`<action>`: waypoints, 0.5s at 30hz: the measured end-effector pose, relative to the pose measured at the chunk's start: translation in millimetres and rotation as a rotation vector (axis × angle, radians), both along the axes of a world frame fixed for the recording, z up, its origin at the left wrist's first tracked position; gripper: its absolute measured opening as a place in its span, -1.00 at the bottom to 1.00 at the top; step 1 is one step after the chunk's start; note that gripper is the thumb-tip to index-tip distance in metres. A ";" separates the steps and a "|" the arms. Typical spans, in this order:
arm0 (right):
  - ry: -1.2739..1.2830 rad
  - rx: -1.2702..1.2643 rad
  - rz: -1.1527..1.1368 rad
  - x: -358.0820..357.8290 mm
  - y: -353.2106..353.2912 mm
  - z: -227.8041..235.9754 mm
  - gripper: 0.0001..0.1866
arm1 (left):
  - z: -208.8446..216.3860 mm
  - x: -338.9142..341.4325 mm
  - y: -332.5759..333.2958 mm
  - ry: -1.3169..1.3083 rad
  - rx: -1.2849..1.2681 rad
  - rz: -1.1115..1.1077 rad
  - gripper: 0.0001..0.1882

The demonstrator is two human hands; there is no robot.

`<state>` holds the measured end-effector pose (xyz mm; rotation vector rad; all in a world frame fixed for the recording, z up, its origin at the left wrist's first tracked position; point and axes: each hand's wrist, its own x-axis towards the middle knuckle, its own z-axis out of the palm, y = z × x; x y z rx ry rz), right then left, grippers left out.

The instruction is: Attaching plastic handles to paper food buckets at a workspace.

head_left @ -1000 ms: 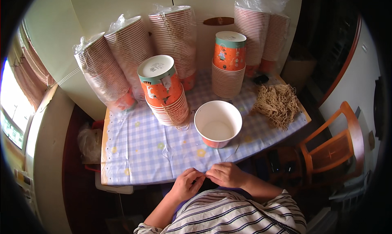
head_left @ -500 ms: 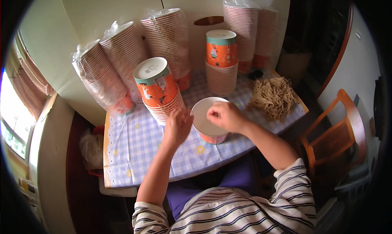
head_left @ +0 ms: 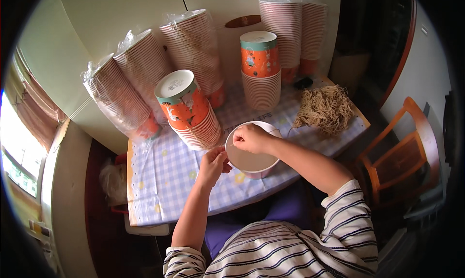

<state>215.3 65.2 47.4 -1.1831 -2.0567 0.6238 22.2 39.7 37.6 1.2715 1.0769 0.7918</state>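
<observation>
A round paper bucket (head_left: 259, 162), pale inside, stands mouth up near the table's front edge. My right hand (head_left: 250, 138) reaches over its mouth, fingertips pinched together against the inner left side. Outside the left rim, my left hand (head_left: 213, 165) is closed, thumb and fingers touching the bucket there. Whatever lies between the fingers of either hand is too small to make out. A thin pale strand shows at the bucket's right rim. To the right lies a tangled pile of tan cords (head_left: 325, 111).
Upside-down stacks of orange and green buckets stand left (head_left: 186, 111) and behind (head_left: 261, 79). Plastic-wrapped bucket stacks (head_left: 118, 94) line the wall. A small black object (head_left: 303, 83) lies behind the cords. The checked tablecloth (head_left: 164, 186) covers the table; a wooden chair (head_left: 402, 147) stands right.
My right hand has moved left across the bucket's mouth to its inner left side. My left hand has come down slightly along the outside rim. The bucket sits slightly nearer me.
</observation>
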 end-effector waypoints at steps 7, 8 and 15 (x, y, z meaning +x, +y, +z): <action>-0.066 0.024 -0.009 -9.0 5.3 -8.4 -0.90 | -23.6 -10.1 17.5 0.037 0.106 0.061 -0.72; -0.075 0.016 -0.032 -8.5 6.0 -9.3 -0.91 | -24.8 -9.8 18.9 0.073 0.130 0.063 -0.73; -0.098 0.015 -0.031 -8.1 9.6 -14.3 -0.91 | -15.3 -3.0 21.9 0.222 0.221 0.014 -0.76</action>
